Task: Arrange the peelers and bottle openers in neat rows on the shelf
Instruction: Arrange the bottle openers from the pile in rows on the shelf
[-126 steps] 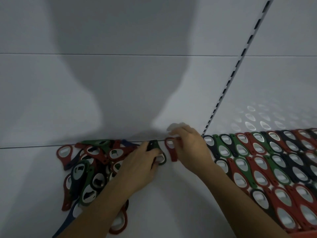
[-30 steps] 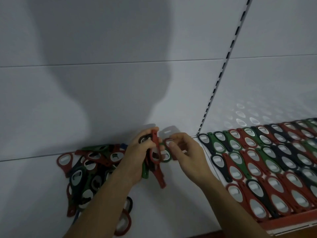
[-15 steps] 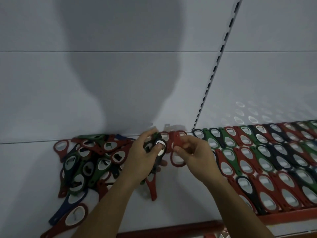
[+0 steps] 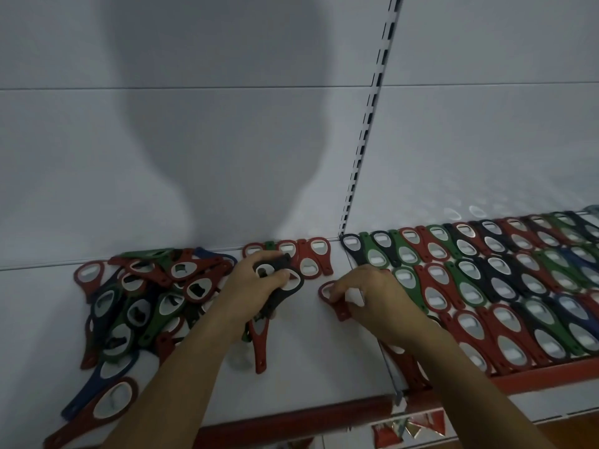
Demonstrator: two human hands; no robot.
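Head view: our right hand, now lower, pinches a red bottle opener — new row starting — left hand grips spares.

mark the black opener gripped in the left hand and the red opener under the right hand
black bottle opener (image 4: 277, 299), head view, on its handle
red bottle opener (image 4: 341, 311), head view, on its handle end

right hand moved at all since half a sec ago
Yes: the right hand has drawn toward the shelf front, away from the slotted upright, pinching a red opener.
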